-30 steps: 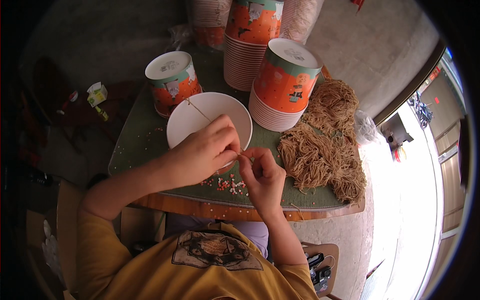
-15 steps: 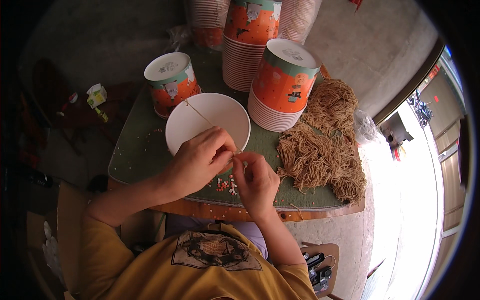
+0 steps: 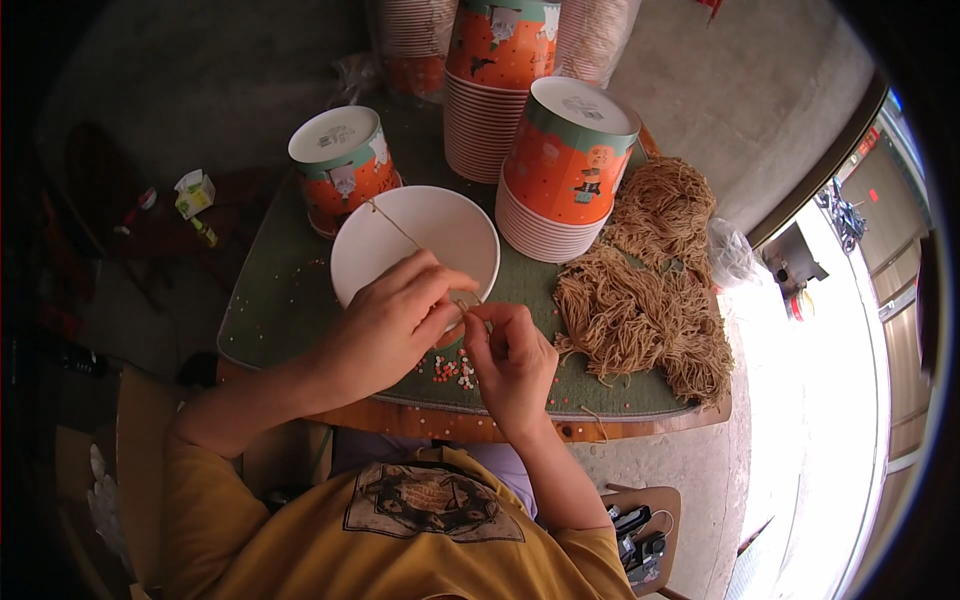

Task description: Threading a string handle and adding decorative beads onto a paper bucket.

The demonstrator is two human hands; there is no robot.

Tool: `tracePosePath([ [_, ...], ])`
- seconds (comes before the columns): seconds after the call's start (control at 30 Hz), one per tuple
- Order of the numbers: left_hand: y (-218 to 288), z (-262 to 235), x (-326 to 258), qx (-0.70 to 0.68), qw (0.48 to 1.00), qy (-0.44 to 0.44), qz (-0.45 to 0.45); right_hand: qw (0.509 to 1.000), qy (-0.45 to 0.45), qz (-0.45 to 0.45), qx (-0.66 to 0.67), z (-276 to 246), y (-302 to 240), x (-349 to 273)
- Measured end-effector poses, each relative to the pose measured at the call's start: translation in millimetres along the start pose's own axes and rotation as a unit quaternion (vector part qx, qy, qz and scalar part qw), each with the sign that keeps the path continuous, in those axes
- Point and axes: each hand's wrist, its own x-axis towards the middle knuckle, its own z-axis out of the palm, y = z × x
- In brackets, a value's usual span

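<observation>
My left hand (image 3: 392, 322) pinches a thin tan string (image 3: 392, 226) that runs up and left across a white bowl (image 3: 445, 230). My right hand (image 3: 512, 358) is beside it, fingertips pinched at the same string just below the bowl's near rim. The two hands almost touch. Small coloured beads (image 3: 455, 370) lie scattered on the green mat (image 3: 275, 300) under them. Whether a bead is between the fingers I cannot tell.
Upturned orange paper cups stand behind the bowl: a single one (image 3: 340, 160) at left, a stack (image 3: 565, 165) at right, taller stacks (image 3: 495, 70) farther back. A heap of tan string bundles (image 3: 645, 290) lies on the right. The table's wooden edge (image 3: 560, 430) is near me.
Both hands have stayed close together at the bowl's near rim, with only small shifts of the fingers. The string still lies across the bowl.
</observation>
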Motion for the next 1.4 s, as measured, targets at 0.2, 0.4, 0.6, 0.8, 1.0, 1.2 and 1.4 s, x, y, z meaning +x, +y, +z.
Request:
tracePosePath([
  [0.2, -4, 4, 1, -0.018, 1.0, -0.006, -0.002, 1.0, -0.005, 0.001, 0.001, 1, 0, -1],
  [0.4, -5, 7, 4, -0.099, 0.995, 0.002, -0.032, 1.0, -0.012, -0.006, -0.006, -1, -2, 1],
  [0.6, -9, 7, 8, -0.186, 0.979, -0.029, -0.082, 0.986, -0.043, 0.119, 0.105, -5, -4, 4],
  [0.8, -9, 4, 11, -0.202, 0.973, -0.046, -0.097, 0.96, -0.012, 0.171, 0.221, 1, 11, 1],
  [1.0, -10, -2, 14, -0.272, 0.946, -0.073, -0.161, 0.961, -0.025, 0.157, 0.226, 0, 11, 1],
  [1.2, -13, -2, 15, -0.289, 0.935, -0.081, -0.188, 0.997, -0.036, 0.031, 0.06, -6, 13, 0],
  [1.4, -13, -1, 15, -0.32, 0.923, -0.074, -0.199, 0.98, -0.053, -0.162, -0.103, -15, 17, 11],
])
